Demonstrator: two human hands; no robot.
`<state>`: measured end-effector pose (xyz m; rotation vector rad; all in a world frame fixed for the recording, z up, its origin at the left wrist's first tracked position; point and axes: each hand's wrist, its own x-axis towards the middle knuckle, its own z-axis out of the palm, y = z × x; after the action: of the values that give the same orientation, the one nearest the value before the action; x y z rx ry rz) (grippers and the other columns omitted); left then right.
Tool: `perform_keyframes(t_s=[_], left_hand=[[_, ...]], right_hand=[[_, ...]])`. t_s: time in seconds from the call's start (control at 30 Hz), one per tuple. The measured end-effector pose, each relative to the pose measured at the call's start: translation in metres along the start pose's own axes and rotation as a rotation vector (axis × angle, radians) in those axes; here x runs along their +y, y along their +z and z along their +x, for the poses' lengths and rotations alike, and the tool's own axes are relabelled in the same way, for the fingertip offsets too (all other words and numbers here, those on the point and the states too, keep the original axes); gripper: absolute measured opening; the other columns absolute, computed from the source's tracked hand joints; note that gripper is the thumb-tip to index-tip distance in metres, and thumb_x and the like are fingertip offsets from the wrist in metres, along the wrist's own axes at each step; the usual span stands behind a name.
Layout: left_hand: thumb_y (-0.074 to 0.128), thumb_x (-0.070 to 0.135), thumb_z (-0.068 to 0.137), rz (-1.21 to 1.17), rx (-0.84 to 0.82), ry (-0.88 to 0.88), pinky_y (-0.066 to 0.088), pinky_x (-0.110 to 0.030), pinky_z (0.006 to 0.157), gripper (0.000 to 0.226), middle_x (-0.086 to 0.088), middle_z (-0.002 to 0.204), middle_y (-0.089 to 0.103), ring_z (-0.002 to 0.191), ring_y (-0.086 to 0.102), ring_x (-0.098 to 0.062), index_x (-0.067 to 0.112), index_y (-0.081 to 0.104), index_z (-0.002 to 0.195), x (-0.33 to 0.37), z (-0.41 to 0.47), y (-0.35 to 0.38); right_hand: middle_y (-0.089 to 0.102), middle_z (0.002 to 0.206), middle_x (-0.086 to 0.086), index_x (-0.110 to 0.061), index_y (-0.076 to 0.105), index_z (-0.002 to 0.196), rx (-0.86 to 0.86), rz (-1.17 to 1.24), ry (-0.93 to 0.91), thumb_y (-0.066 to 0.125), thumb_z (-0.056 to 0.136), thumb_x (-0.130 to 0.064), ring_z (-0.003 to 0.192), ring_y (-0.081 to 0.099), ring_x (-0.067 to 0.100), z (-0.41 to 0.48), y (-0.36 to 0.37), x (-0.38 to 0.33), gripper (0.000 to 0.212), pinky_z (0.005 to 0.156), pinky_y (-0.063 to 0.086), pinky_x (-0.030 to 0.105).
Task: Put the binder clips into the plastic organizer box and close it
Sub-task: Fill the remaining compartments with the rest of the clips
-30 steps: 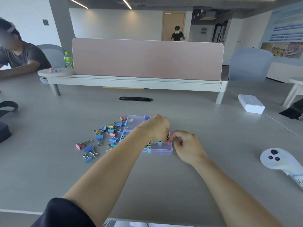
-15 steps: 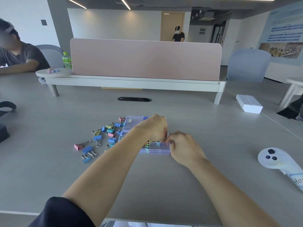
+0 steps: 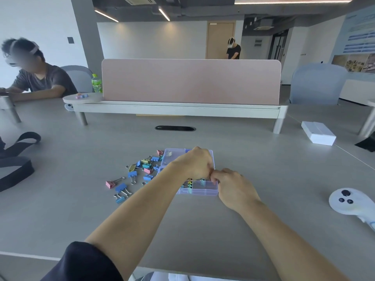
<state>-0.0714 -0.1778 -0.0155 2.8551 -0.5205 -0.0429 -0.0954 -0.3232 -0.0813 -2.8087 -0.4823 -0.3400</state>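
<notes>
The clear plastic organizer box [image 3: 204, 190] lies on the grey table with its lid [image 3: 172, 157] flat open behind it. Several coloured binder clips [image 3: 189, 184] are packed in its near compartments. My left hand [image 3: 197, 164] is over the box's middle with its fingers curled down on a small clip, which the knuckles mostly hide. My right hand [image 3: 233, 187] is at the box's right side and pinches the rim there. Its fingertips touch those of the left hand. A loose pile of binder clips [image 3: 140, 172] lies left of the box.
A white game controller [image 3: 349, 201] lies at the right and a white carton [image 3: 318, 134] at the far right. A dark bag strap [image 3: 14, 159] is at the left edge. A pink divider [image 3: 190, 82] crosses the table behind, and a person sits at the far left.
My right hand has slid left along the box until its fingertips meet the left hand. The left hand stays over the box.
</notes>
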Motion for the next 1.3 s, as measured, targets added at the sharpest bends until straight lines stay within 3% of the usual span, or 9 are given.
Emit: perform_keyframes(t_s=[0.1,0.23,0.3,0.43,0.6,0.87,0.97,1.1,1.3], left_hand=[[0.064,0.028,0.079,-0.136,-0.020,-0.036,0.055,-0.031,0.081,0.013,0.009,0.085,0.073,0.092,0.062,-0.011,0.025,0.076,0.084,-0.018,-0.011,-0.011],[0.068,0.032,0.081,-0.247,-0.046,-0.100,0.055,-0.033,0.086,0.008,0.015,0.086,0.073,0.088,0.068,-0.008,0.029,0.075,0.085,-0.051,-0.048,-0.033],[0.067,0.028,0.083,-0.216,-0.071,-0.154,0.055,-0.032,0.084,0.007,0.015,0.084,0.073,0.085,0.068,-0.009,0.028,0.075,0.084,-0.073,-0.068,-0.043],[0.067,0.033,0.080,-0.151,-0.110,-0.287,0.044,-0.028,0.069,0.022,-0.006,0.077,0.064,0.068,0.053,-0.015,0.011,0.069,0.083,-0.109,-0.109,-0.050],[0.066,0.035,0.083,-0.022,0.042,-0.427,0.048,-0.023,0.077,0.004,0.018,0.084,0.065,0.086,0.060,-0.009,0.032,0.069,0.082,-0.132,-0.147,-0.026],[0.060,0.029,0.081,0.037,0.181,-0.461,0.051,-0.029,0.076,0.009,0.008,0.090,0.060,0.088,0.060,-0.018,0.030,0.068,0.083,-0.138,-0.160,0.005],[0.059,0.028,0.079,0.096,0.202,-0.444,0.048,-0.027,0.071,0.009,0.009,0.089,0.056,0.084,0.058,-0.018,0.032,0.064,0.084,-0.138,-0.160,0.010],[0.055,0.017,0.075,0.140,0.216,-0.435,0.040,-0.026,0.059,0.019,0.010,0.077,0.047,0.074,0.052,-0.020,0.035,0.051,0.072,-0.139,-0.160,0.013],[0.058,-0.001,0.075,-0.008,0.541,-0.289,0.048,-0.030,0.058,0.024,0.009,0.073,0.057,0.063,0.054,-0.018,0.021,0.070,0.073,-0.116,-0.153,0.006]], right_hand=[[0.052,0.094,-0.002,-0.026,0.055,0.096,0.013,0.006,0.017,0.041,0.086,-0.005,0.082,0.052,0.029,0.000,0.002,0.000,0.026,0.063,0.039,0.030],[0.052,0.098,-0.004,-0.026,0.050,0.093,-0.006,0.040,0.012,0.038,0.084,-0.003,0.085,0.055,0.028,0.000,0.002,0.001,0.028,0.065,0.041,0.031],[0.051,0.098,-0.006,-0.026,0.048,0.092,-0.013,0.055,0.002,0.037,0.084,-0.002,0.085,0.054,0.028,0.000,0.002,0.002,0.028,0.067,0.044,0.032],[0.047,0.097,-0.008,-0.029,0.046,0.089,-0.038,0.130,-0.003,0.035,0.083,-0.001,0.084,0.055,0.028,0.000,0.005,0.006,0.031,0.069,0.045,0.033],[0.045,0.093,-0.009,-0.031,0.044,0.085,-0.035,0.176,-0.003,0.035,0.082,-0.001,0.082,0.054,0.027,0.000,0.006,0.007,0.031,0.069,0.048,0.037],[0.046,0.094,-0.008,-0.031,0.045,0.087,-0.034,0.191,-0.001,0.036,0.082,-0.002,0.081,0.054,0.026,0.000,0.006,0.007,0.031,0.068,0.046,0.036],[0.047,0.095,-0.008,-0.031,0.045,0.087,-0.032,0.195,-0.002,0.036,0.082,-0.002,0.081,0.054,0.026,0.000,0.006,0.008,0.030,0.069,0.047,0.036],[0.048,0.095,-0.009,-0.030,0.046,0.087,-0.035,0.213,0.006,0.036,0.082,-0.002,0.081,0.054,0.024,0.000,0.006,0.008,0.030,0.070,0.049,0.037],[0.048,0.095,-0.009,-0.029,0.047,0.087,-0.039,0.229,0.005,0.035,0.082,-0.002,0.082,0.053,0.023,0.000,0.005,0.008,0.030,0.071,0.049,0.037]])
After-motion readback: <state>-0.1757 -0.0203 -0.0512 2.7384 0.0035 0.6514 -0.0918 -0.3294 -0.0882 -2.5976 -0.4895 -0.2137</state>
